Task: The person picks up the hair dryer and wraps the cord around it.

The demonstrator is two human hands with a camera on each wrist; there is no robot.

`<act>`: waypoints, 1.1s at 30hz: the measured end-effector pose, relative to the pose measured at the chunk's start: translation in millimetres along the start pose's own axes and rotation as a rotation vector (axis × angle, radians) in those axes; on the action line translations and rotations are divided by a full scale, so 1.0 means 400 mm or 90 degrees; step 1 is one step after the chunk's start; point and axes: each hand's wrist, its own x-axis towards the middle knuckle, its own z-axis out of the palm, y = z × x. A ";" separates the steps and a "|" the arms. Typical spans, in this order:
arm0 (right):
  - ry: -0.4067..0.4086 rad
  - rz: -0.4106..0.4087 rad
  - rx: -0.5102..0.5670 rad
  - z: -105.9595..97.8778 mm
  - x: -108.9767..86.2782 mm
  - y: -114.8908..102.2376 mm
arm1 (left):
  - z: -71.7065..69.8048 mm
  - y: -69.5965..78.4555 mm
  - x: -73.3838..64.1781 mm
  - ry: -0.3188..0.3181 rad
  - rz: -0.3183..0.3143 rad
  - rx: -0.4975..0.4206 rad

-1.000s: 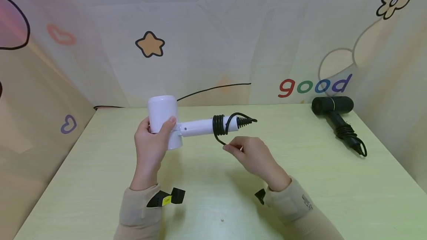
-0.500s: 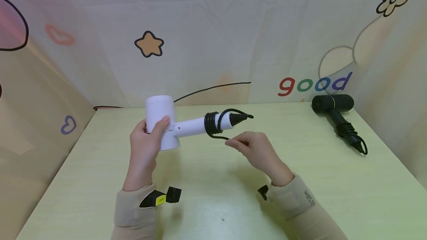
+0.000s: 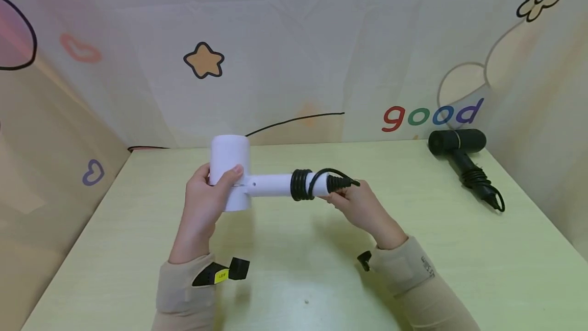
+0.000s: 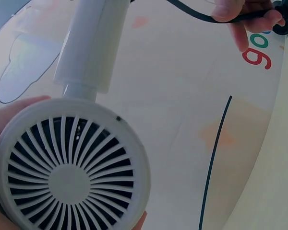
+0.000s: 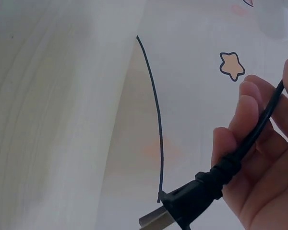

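A white hair dryer [image 3: 268, 185] is held above the table, its handle pointing right. My left hand [image 3: 204, 208] grips its barrel, thumb across the front; the slatted round grille [image 4: 69, 184] faces the left wrist camera. Black cord [image 3: 300, 185] is wound around the handle's end. My right hand [image 3: 363, 208], partly behind the handle's tip in the head view, pinches the cord's free end. In the right wrist view the black cord [image 5: 259, 127] runs across the curled fingers [image 5: 245, 115], and the plug [image 5: 194, 199] with metal prongs hangs out past them.
A black hair dryer [image 3: 459, 142] with its cord wrapped around the handle lies at the table's back right. The pale wooden table [image 3: 285, 269] meets a printed cloth backdrop [image 3: 294, 55] behind and at both sides.
The white hair dryer dipped left, then came back right and lower, its handle now level. My right hand moved slightly right with the cord, and the handle's tip now overlaps it.
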 end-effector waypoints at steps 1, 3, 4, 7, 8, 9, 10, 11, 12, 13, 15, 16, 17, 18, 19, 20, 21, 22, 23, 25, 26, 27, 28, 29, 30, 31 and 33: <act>0.005 -0.008 -0.009 -0.002 -0.001 0.001 | 0.002 -0.001 0.000 -0.015 0.003 0.006; 0.018 -0.026 -0.011 -0.007 -0.003 0.001 | 0.006 -0.003 -0.002 -0.042 0.011 0.016; 0.020 -0.029 -0.010 -0.008 -0.002 0.000 | 0.007 -0.003 -0.002 -0.052 0.016 0.020; 0.015 -0.021 0.012 -0.012 0.001 -0.008 | 0.009 -0.005 -0.003 -0.070 0.027 0.028; 0.009 -0.010 0.026 -0.014 0.001 -0.010 | 0.009 -0.005 -0.004 -0.073 0.029 0.029; 0.006 -0.003 0.032 -0.014 0.002 -0.011 | 0.008 -0.005 -0.005 -0.073 0.031 0.032; 0.005 -0.001 0.033 -0.014 0.003 -0.011 | 0.008 -0.005 -0.005 -0.074 0.032 0.034; 0.006 -0.004 0.033 -0.015 0.004 -0.010 | 0.007 -0.005 -0.006 -0.076 0.033 0.036; 0.007 -0.005 0.031 -0.016 0.004 -0.009 | 0.006 -0.004 -0.007 -0.077 0.033 0.039; 0.008 -0.006 0.030 -0.016 0.003 -0.007 | 0.005 -0.004 -0.007 -0.079 0.033 0.042; 0.011 -0.011 0.019 -0.016 0.003 -0.001 | 0.004 -0.004 -0.008 -0.083 0.033 0.050; 0.013 -0.015 0.014 -0.015 0.003 0.003 | 0.003 -0.004 -0.007 -0.085 0.031 0.054; 0.013 -0.012 0.011 -0.015 0.001 0.005 | 0.003 -0.004 -0.007 -0.088 0.029 0.059; 0.012 -0.009 0.010 -0.015 0.001 0.007 | 0.002 -0.003 -0.008 -0.091 0.029 0.065; 0.011 -0.007 0.007 -0.016 0.000 0.009 | 0.002 -0.003 -0.007 -0.094 0.030 0.070; 0.011 -0.007 0.005 -0.016 0.000 0.010 | 0.002 -0.003 -0.007 -0.097 0.032 0.074; 0.010 -0.005 0.005 -0.016 0.000 0.009 | 0.002 -0.004 -0.006 -0.100 0.034 0.078; 0.008 -0.004 0.007 -0.017 0.000 0.009 | 0.002 -0.005 -0.006 -0.104 0.035 0.082; 0.007 -0.003 0.007 -0.017 0.000 0.007 | 0.002 -0.006 -0.005 -0.107 0.039 0.088; 0.007 -0.003 0.006 -0.018 -0.001 0.005 | 0.002 -0.009 -0.003 -0.112 0.041 0.095; 0.009 -0.005 0.005 -0.019 -0.001 0.004 | 0.002 -0.010 -0.003 -0.114 0.041 0.101; 0.011 -0.008 0.004 -0.020 -0.001 0.003 | 0.002 -0.012 -0.002 -0.117 0.042 0.107; 0.014 -0.013 0.002 -0.020 -0.001 0.003 | 0.002 -0.012 -0.002 -0.120 0.043 0.114; 0.017 -0.017 -0.001 -0.021 -0.001 0.003 | 0.002 -0.013 -0.001 -0.122 0.044 0.120; 0.020 -0.022 -0.003 -0.021 -0.001 0.003 | 0.002 -0.014 -0.001 -0.124 0.044 0.125; 0.023 -0.026 -0.006 -0.022 -0.001 0.004 | 0.003 -0.015 -0.001 -0.126 0.045 0.132; 0.027 -0.033 -0.010 -0.022 -0.001 0.005 | 0.003 -0.018 0.001 -0.128 0.047 0.142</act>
